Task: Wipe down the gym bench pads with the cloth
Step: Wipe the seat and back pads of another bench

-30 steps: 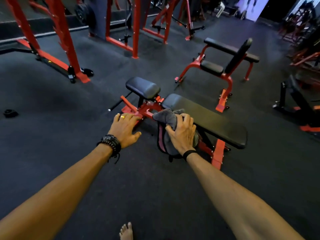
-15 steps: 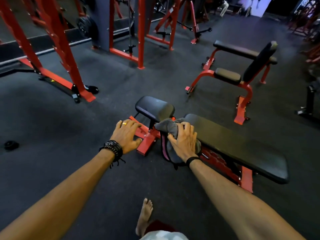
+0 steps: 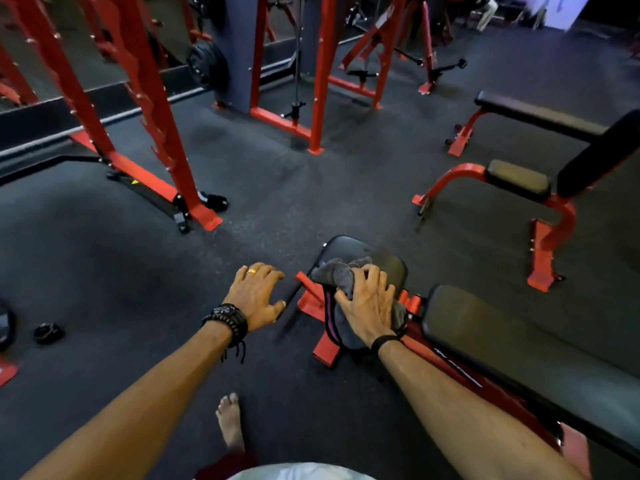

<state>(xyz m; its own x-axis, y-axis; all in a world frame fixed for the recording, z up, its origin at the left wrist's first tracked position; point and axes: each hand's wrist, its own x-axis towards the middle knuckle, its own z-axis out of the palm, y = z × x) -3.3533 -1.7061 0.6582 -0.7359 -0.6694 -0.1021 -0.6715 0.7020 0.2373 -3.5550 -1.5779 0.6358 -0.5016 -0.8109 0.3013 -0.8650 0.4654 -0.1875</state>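
Observation:
A red-framed gym bench stands in front of me, with a small black seat pad (image 3: 349,249) and a long black back pad (image 3: 519,344) running to the lower right. My right hand (image 3: 367,306) holds a bunched grey cloth (image 3: 341,271) with a pink-striped edge, fingers curled over it, at the near edge of the seat pad. Part of the cloth hangs down below the hand. My left hand (image 3: 254,294) hovers with spread fingers over the floor, left of the bench's red foot (image 3: 311,303), holding nothing.
A second red bench with black pads (image 3: 519,180) stands at the right. Red rack uprights (image 3: 152,109) and a cable machine (image 3: 322,81) fill the back. Small dark objects (image 3: 48,332) lie on the floor at left. My bare foot (image 3: 230,422) is on the dark rubber floor.
I have stepped closer, so the bench looms larger and lower right. My right hand with the cloth has shifted from the back pad's end onto the seat pad. The left hand keeps its spread pose.

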